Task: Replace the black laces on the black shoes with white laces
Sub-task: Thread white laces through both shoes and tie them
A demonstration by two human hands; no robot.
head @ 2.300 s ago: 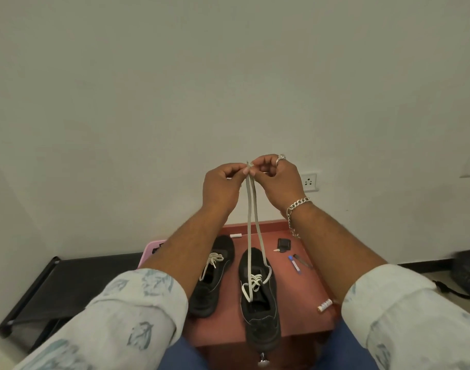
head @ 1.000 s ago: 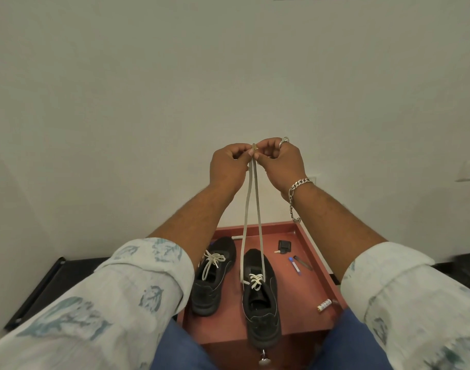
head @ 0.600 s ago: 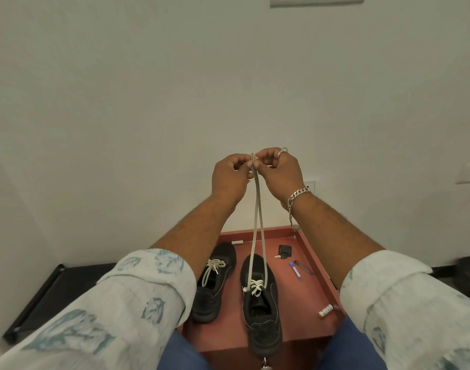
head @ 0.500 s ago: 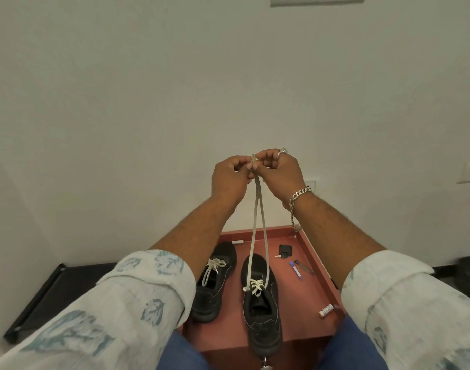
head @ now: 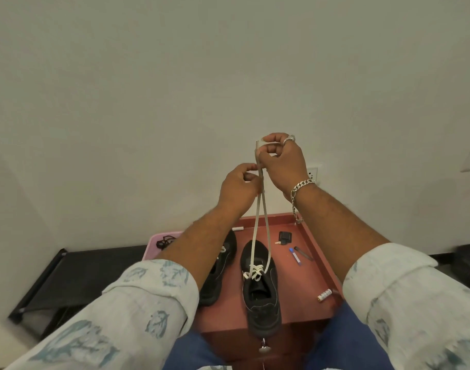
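White lace ends pinched in both my hands, left below right, above the right shoe; evening them, then tying.

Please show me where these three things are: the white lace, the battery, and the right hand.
white lace [head: 255,231], head view, on the left strand above the shoe.
battery [head: 324,294], head view, on the middle of its body.
right hand [head: 284,162], head view, on the back of the hand.

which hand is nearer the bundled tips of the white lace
Right. The right hand pinches the white lace at its tips; the left hand holds both strands lower down.
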